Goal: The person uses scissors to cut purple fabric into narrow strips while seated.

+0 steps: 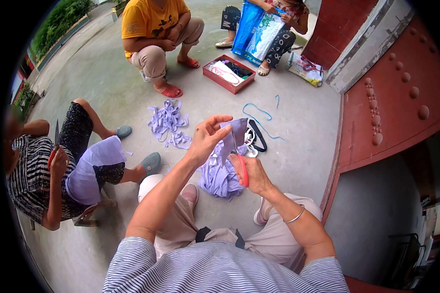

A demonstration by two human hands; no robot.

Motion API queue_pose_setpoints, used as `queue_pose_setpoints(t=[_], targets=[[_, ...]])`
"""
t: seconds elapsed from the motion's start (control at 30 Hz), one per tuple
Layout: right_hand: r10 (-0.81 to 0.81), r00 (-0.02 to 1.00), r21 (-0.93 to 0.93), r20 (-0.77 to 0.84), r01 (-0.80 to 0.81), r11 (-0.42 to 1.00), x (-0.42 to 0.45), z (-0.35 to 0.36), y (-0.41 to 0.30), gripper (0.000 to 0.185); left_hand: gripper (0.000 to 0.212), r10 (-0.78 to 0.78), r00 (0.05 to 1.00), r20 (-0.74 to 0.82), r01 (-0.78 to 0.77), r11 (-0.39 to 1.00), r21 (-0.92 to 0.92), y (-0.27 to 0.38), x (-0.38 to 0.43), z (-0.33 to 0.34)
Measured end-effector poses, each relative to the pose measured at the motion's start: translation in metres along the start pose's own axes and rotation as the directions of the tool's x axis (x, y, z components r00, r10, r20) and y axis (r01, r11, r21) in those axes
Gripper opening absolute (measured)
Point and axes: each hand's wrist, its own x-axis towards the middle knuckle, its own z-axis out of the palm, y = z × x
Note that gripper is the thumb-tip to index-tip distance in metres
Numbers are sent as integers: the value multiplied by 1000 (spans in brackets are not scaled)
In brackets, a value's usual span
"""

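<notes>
My left hand (209,136) pinches a small piece of lavender cloth (239,128) by its upper left part. In my right hand (252,171) is a pair of scissors with red-pink handles (245,172); their metal blades lie against the cloth, one along its face. Whether the blades are fully closed is hard to see. Below both hands, a heap of lavender cloth strips (220,181) lies on the concrete floor between my feet. Touching its right side are white strips (250,141) and a black band (258,135).
A second pile of lavender strips (168,119) lies left of centre. Blue cords (258,110) lie on the floor near a red box (223,85). At left a seated person holds scissors (56,139). Two other people sit or squat ahead. A red studded door (392,99) stands right.
</notes>
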Motion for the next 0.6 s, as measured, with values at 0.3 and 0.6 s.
queue_pose_setpoints(t=[0.3,0.6], targets=[[-15,1000,-31,25,16,999,-1,0,2,58,15,5,997,-74,-9,999,-52,-17,5,-8],[-30,999,-60,28,32,998,-2,3,1,61,16,21,995,-94,-22,1000,-16,-15,2,-7]])
